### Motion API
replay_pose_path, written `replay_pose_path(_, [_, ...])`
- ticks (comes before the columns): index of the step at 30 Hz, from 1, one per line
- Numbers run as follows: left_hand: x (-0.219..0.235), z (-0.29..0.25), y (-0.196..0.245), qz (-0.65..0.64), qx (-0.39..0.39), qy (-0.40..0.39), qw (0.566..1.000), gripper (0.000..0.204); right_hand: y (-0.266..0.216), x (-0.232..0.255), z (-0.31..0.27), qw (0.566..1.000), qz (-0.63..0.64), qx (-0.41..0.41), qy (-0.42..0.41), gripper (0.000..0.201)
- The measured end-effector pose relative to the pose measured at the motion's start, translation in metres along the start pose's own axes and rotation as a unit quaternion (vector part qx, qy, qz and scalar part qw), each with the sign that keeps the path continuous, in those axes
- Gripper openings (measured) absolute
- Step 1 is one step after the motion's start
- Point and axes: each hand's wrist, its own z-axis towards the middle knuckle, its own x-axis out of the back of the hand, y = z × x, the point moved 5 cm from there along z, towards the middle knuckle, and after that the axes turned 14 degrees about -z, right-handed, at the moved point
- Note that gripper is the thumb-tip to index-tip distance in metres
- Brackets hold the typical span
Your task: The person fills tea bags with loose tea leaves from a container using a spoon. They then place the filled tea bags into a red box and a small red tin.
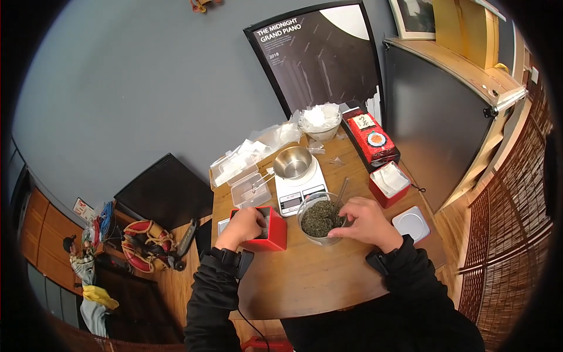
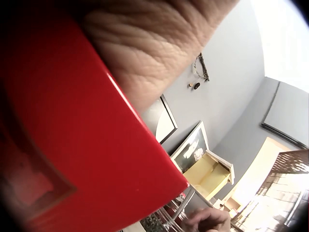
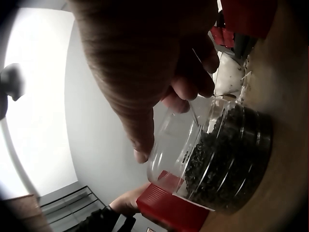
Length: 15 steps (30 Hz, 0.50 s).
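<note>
A clear jar [image 1: 319, 222] of dark dried leaves stands on the wooden table, with a thin metal handle [image 1: 342, 190] leaning out of it. My right hand [image 1: 368, 223] grips the jar's rim at its right side; in the right wrist view the thumb and curled fingers lie at the mouth of the jar [image 3: 227, 159]. Left of the jar is an open red box [image 1: 275, 230]. My left hand [image 1: 245, 226] reaches over its rim with the fingertips down inside, where the walls hide them. In the left wrist view the red box [image 2: 111, 145] fills much of the picture.
Behind the jar a white scale [image 1: 300, 189] carries a steel bowl [image 1: 292, 163]. A plastic container [image 1: 250, 189] lies to its left. On the right are a second red box [image 1: 389, 186] with white packets, a silver lid [image 1: 411, 224] and a red package [image 1: 370, 138]. A bowl of white bags [image 1: 321, 123] stands behind.
</note>
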Motion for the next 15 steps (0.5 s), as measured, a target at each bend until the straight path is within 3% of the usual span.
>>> replay_pose_path(10, [0.022,-0.017,0.01,-0.008,-0.002,0.026,1.0,0.021,0.002,-0.002,0.0,1.0,0.008,-0.016,-0.009,0.049])
replay_pose_path(15, [0.049,-0.041,0.025,-0.095,0.006,0.061,0.994,0.022,0.004,-0.003,-0.001,1.0,0.017,-0.018,-0.005,0.049])
